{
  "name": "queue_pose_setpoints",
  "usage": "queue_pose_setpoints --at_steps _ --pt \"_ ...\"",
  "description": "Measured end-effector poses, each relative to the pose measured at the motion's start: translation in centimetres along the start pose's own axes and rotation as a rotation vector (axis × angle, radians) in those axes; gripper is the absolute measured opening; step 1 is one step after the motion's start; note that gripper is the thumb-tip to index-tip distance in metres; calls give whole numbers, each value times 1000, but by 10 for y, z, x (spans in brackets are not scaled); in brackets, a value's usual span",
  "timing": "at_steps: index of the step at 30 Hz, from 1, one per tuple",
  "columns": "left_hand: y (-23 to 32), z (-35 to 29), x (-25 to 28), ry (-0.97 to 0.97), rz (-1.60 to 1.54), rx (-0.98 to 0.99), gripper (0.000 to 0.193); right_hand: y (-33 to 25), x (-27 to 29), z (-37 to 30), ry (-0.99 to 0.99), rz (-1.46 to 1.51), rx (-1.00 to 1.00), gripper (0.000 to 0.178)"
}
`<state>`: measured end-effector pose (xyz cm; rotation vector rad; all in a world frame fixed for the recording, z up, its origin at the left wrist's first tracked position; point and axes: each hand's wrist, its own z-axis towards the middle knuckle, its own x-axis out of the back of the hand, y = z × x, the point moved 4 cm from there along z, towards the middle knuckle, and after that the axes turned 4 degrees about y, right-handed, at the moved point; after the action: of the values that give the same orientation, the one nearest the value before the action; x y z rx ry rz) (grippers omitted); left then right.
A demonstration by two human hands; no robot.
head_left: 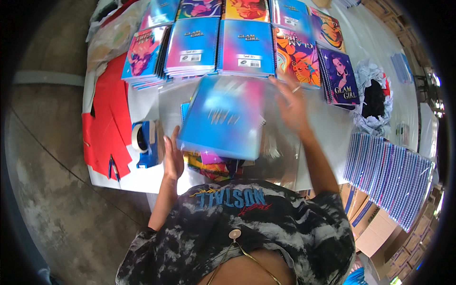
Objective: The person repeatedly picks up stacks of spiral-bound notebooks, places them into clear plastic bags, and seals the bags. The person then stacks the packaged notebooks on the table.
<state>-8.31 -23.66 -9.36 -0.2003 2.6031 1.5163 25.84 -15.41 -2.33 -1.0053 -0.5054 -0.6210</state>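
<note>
Pendant [235, 234] and shirt [237, 213]: nearest the camera, a round pendant was worn on a chain above a dark, mottled shirt.
Blue-and-pink notebook [222, 118]: it was blurred, slightly tilted and placed between the hands, in front of the shirt; whether a single copy or several were stacked could not be told.
Left hand [173, 159]: it was held upright at the notebook's left edge; whether the edge was gripped or only met could not be told.
Right hand [292, 107]: it was spread beside the upper right corner, apart from the left, with nothing seen clasped.
Clear film [280, 161]: it was spread on the tabletop [327, 128], with colourful covers [204, 164] showing below the notebook.
Handling: the notebook was judged light to moderate in weight, fairly stiff, and slippery on its glossy cover; dents or bent corners were thought likelier than breakage.
Hold: opposite side edges seemed best taken, with the palms kept flat and any binding coil left unsqueezed.
Notebook stacks [192, 47]: these were lined up along the far side.
Tape dispenser [147, 147]: it was set left of the left hand, near red sheets [107, 114].
</note>
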Motion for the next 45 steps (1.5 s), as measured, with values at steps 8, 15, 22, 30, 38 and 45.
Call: queue_pose_setpoints --at_steps 8,15,22,30,38,45 --pt "-9 21 -5 111 648 -198 92 -36 -90 -114 60 916 -949 56" --pt "-17 22 -33 81 470 -235 99 -55 -99 -117 -115 1115 -1130 48" --pt "29 -31 -3 -247 -129 -425 87 -121 -31 -135 -112 917 -477 76" --pt "60 -60 -59 -293 122 -686 110 -131 -34 -115 165 848 -281 98" --pt "30 -51 -38 -276 115 -887 130 -96 -34 -134 316 871 -101 116" --pt "26 -61 -61 -231 -16 -734 137 -103 -41 -131 364 995 -353 101"
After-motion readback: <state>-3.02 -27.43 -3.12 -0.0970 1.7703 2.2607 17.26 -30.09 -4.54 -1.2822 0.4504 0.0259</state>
